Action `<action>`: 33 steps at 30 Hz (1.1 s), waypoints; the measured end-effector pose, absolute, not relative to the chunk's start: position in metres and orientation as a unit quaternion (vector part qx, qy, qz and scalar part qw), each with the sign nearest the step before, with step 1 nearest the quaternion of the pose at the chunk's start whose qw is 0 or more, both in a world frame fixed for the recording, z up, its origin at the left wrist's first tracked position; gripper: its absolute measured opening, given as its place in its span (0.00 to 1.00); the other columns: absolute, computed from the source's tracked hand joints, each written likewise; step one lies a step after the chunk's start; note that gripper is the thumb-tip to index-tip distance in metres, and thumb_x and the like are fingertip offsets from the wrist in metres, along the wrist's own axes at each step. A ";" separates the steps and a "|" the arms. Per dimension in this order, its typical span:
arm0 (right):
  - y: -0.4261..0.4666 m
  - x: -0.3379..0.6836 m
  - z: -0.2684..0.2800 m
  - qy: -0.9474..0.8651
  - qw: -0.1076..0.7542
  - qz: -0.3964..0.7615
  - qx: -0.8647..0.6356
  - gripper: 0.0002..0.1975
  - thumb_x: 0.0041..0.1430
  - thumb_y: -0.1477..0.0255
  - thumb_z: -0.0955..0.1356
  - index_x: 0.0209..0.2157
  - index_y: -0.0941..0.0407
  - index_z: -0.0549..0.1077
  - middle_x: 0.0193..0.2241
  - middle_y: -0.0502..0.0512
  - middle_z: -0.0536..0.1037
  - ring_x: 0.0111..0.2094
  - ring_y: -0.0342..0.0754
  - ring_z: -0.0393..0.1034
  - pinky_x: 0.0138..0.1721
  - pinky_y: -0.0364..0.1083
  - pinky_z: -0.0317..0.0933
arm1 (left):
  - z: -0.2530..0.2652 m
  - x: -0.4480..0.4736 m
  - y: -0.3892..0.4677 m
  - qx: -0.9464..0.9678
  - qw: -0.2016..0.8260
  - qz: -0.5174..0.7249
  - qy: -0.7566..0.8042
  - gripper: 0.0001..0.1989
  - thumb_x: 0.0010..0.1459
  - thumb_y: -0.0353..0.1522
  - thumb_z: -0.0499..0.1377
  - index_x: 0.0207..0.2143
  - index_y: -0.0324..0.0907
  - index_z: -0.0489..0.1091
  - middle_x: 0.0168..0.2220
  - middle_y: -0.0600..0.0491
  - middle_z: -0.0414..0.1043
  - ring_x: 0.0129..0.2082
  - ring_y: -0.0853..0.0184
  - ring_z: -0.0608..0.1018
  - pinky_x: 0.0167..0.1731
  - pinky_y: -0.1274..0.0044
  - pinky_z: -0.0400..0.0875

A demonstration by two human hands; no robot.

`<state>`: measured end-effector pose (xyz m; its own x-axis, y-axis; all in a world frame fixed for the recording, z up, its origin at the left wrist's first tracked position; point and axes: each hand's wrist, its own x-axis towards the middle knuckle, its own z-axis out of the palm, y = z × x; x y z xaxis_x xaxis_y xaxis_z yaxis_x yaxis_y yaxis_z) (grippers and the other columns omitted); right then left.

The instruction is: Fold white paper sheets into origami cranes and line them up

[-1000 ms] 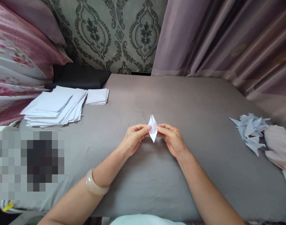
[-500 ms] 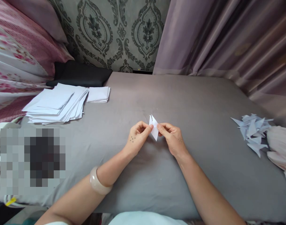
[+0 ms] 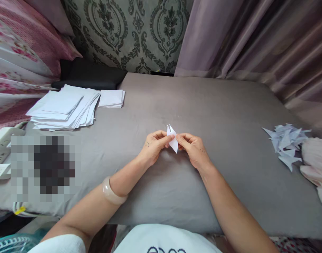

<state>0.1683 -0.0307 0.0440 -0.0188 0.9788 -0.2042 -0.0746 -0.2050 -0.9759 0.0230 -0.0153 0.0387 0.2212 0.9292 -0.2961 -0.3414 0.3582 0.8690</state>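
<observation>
A small piece of folded white paper (image 3: 172, 140), diamond-shaped with two narrow points at its top, is held upright between my hands. My left hand (image 3: 156, 144) pinches its left edge, the thumb lying across the front face. On the opposite edge, the thumb and fingers of my right hand (image 3: 193, 147) are closed on the paper. Most fingertips are hidden behind it. Far to the right lies a heap of folded white paper cranes (image 3: 287, 142). At the left rests a large stack of white paper sheets (image 3: 67, 109), with a smaller stack of paper squares (image 3: 112, 98) beside it.
A grey cloth (image 3: 216, 102) covers the surface under my hands. A black cushion-like thing (image 3: 92, 75) lies behind the stacks. A white power strip (image 3: 2, 142) is at the left edge, near a blurred-out patch. Pale bunched fabric (image 3: 316, 158) sits at the right.
My left thumb has slid a little further across the paper's front. Both hands still hold it. The whole view has shifted slightly, showing more of my shirt at the bottom.
</observation>
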 end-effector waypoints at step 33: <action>-0.030 0.180 0.050 -0.497 0.440 0.504 -0.553 0.14 0.50 0.59 0.72 0.36 0.52 0.78 0.35 0.53 0.79 0.37 0.46 0.71 0.42 0.47 0.63 | 0.042 0.020 -0.016 0.425 0.672 0.423 0.435 0.15 0.44 0.40 0.68 0.22 0.37 0.72 0.21 0.56 0.69 0.22 0.74 0.68 0.25 0.80 0.60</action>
<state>0.1804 -0.0303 0.0503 -0.0014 0.9927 -0.1206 0.1053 -0.1197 -0.9872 0.0204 -0.0162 0.0422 0.2642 0.9378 -0.2253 -0.1987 0.2815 0.9388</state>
